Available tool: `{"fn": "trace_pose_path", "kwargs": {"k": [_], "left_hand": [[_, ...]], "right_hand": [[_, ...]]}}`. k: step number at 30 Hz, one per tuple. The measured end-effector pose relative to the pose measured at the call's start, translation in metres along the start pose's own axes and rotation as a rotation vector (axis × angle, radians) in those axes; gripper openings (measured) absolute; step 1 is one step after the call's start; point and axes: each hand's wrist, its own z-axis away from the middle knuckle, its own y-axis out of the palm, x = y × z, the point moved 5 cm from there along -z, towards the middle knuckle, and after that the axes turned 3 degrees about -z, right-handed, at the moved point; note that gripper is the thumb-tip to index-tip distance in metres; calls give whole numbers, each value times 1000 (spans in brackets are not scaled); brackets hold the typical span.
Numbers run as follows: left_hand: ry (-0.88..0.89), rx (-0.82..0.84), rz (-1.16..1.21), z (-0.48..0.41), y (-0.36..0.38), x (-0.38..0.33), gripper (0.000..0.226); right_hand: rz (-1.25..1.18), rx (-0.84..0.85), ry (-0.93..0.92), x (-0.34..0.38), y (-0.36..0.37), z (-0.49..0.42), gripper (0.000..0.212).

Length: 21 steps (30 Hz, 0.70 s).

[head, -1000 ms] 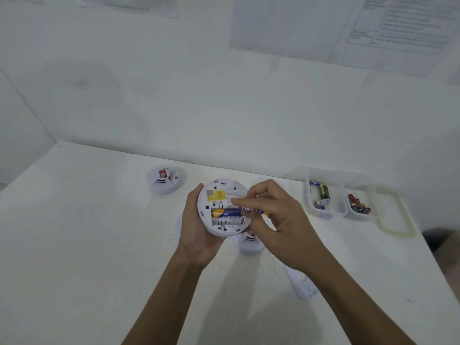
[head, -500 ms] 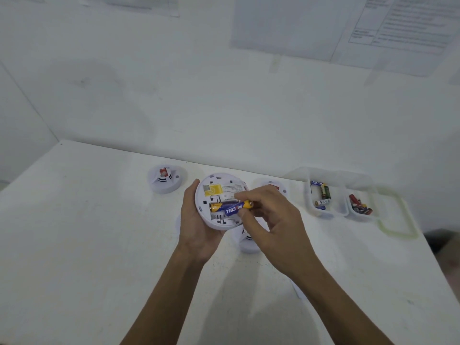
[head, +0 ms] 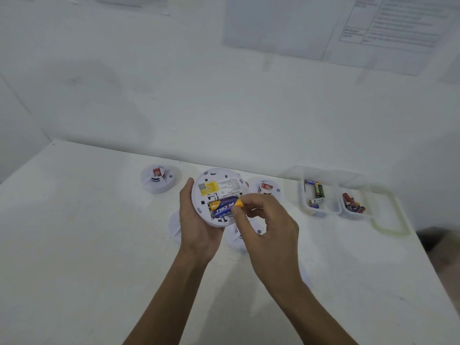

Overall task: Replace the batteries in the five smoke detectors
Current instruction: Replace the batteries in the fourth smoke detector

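Observation:
My left hand (head: 199,227) holds a round white smoke detector (head: 217,181) upright above the table, its back with a yellow label facing me. Two blue-and-yellow batteries lie in its open compartment. My right hand (head: 266,225) pinches the yellow end of the upper battery (head: 225,206), which lies slightly tilted over the lower one. Another detector (head: 158,181) sits on the table to the left, one (head: 267,189) behind my right hand, and one (head: 237,241) lies mostly hidden under my hands.
Two clear plastic tubs stand at the right: the nearer one (head: 313,195) holds several batteries, the farther one (head: 353,206) holds red ones. A clear lid (head: 390,220) lies beside them. The white table (head: 74,245) meets the wall close behind. A white part (head: 174,226) peeks out left of my wrist.
My right hand has brought the battery down from above the detector into the compartment, beside the one that was in there. The view has shifted slightly.

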Motion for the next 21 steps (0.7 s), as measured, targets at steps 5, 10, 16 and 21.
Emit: {"fn": "trace_pose_path", "kwargs": {"k": [5,10,16,21], "left_hand": [[-16,-10,-6,-4,0,2,48],[-19,21,-42,-8,-3,3,47],[-73,64,-12,-11,1,3,53],[-65,79,34,-13,-8,6,53]], "right_hand": [[14,-91,-38,-10,5,6,36],[44,-81,-97,-10,8,11,41],[104,-57,-191,-6,9,8,47],[59,65,-150,-11,3,8,48]]}}
